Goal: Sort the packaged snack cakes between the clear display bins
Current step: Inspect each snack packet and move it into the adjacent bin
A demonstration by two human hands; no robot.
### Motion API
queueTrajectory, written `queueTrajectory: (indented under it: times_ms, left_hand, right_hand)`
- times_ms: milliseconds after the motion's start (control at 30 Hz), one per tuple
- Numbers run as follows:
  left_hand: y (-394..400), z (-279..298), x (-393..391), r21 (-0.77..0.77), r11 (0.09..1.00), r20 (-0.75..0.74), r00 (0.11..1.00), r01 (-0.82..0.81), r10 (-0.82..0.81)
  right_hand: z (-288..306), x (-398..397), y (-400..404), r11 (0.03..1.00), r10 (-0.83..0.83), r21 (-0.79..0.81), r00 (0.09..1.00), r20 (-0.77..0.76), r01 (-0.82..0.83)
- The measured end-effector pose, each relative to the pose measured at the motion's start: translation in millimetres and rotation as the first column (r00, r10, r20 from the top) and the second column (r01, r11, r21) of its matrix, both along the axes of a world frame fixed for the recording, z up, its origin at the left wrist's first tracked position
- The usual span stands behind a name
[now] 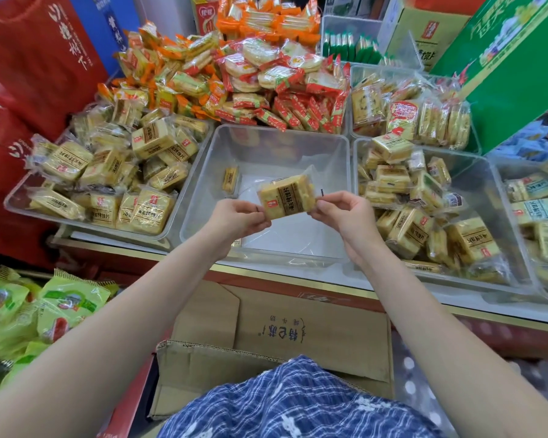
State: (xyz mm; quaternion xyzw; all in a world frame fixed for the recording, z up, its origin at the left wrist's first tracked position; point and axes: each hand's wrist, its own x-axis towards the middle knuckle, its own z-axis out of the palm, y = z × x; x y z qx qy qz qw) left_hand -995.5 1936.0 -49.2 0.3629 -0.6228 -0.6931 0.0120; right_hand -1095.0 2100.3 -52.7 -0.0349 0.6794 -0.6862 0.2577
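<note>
A yellow packaged snack cake (288,196) hangs above the middle clear bin (203,172). My left hand (238,217) pinches its left wrapper edge and my right hand (345,213) pinches its right edge. One more cake (230,178) lies inside the middle bin near its back left. The left bin (23,210) is heaped with the same yellow cakes (108,175). The right bin (475,159) also holds several yellow cakes (418,210).
Behind the bins lie piles of orange and red snack packs (266,77) and a bin of green packs (350,42). An open cardboard box (282,336) stands below the counter edge. Green bags (38,311) sit at lower left, red boxes (29,74) at left.
</note>
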Motion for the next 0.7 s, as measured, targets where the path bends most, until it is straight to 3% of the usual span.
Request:
queueTrajectory:
  times_ms: [200,367,500,633,700]
  left_hand:
    - [2,10,9,0.013,0.975,-0.055,0.974,0.222,-0.221]
    - [7,11,8,-0.015,0.971,-0.037,0.970,0.239,-0.240]
    - [9,12,-5,-0.144,0.970,-0.005,0.980,0.196,-0.198]
    - [11,10,-18,-0.191,0.956,0.059,0.975,0.222,-0.214]
    - [15,7,-24,-0.248,0.937,0.099,0.969,0.245,-0.228]
  right_hand:
    - [-1,-3,3,0.999,-0.034,0.030,0.999,0.021,0.034]
    - [-3,-3,9,0.997,-0.057,0.046,0.998,-0.004,0.057]
    - [3,-15,24,0.942,-0.324,-0.056,0.942,0.086,0.330]
    - [18,-42,57,0.775,-0.589,-0.165,0.792,0.164,0.610]
    - [21,-52,67,0.718,-0.627,-0.204,0.745,0.227,0.666]
